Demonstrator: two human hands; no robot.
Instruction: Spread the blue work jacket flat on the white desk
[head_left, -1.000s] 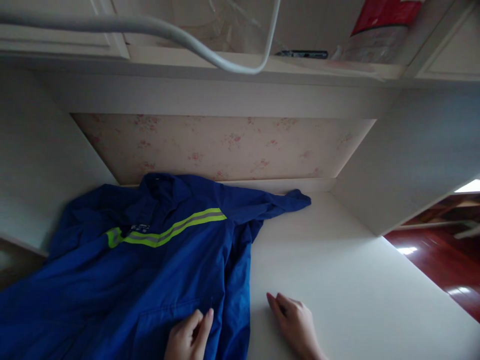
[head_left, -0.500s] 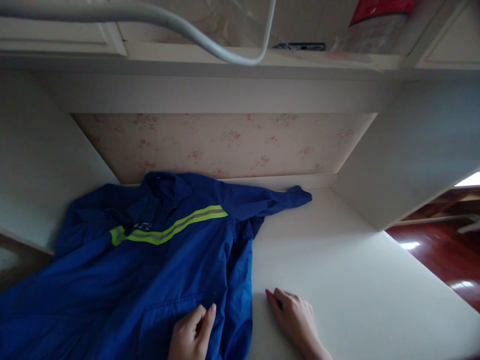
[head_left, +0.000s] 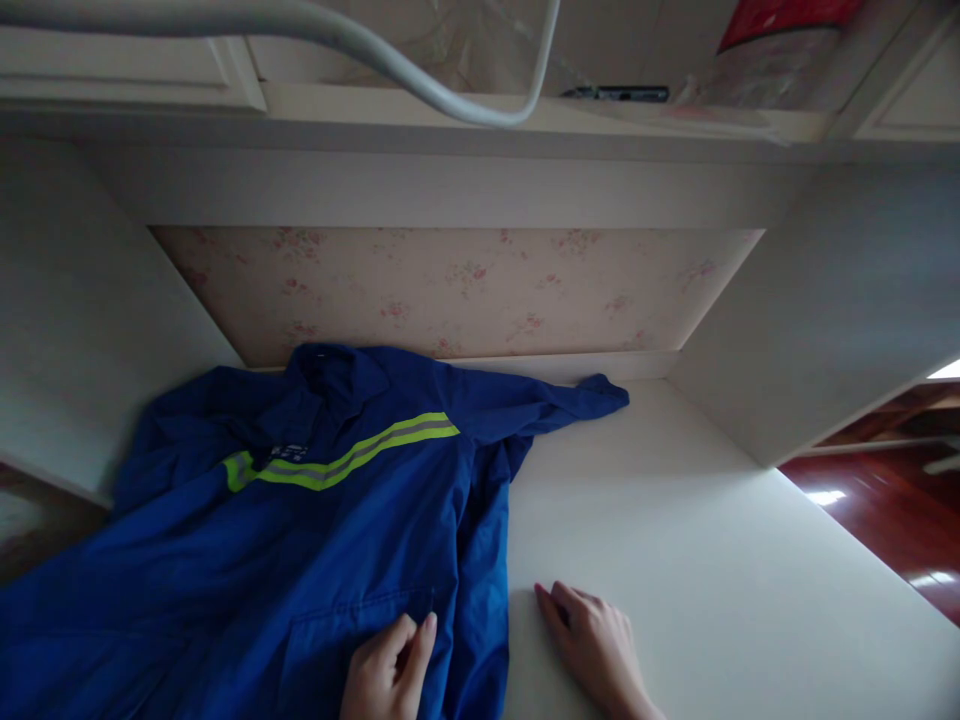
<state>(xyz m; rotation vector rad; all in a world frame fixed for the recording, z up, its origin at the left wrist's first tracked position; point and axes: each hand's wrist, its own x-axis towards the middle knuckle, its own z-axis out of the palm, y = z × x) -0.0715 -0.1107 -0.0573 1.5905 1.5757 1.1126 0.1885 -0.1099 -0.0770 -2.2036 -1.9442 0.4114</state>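
Blue work jacket (head_left: 300, 540) lies spread on the white desk (head_left: 675, 540), collar toward the floral back wall, its lower part cut off by the frame's bottom and left edges. I see my left hand (head_left: 386, 675) resting on the cloth near the front hem, fingers loosely curled, pinching nothing I can confirm; my right hand (head_left: 592, 650) lies flat on bare desk just beside the jacket, fingers together, holding nothing. Small chest lettering above the yellow-green reflective stripe (head_left: 345, 458) is too dim to read.
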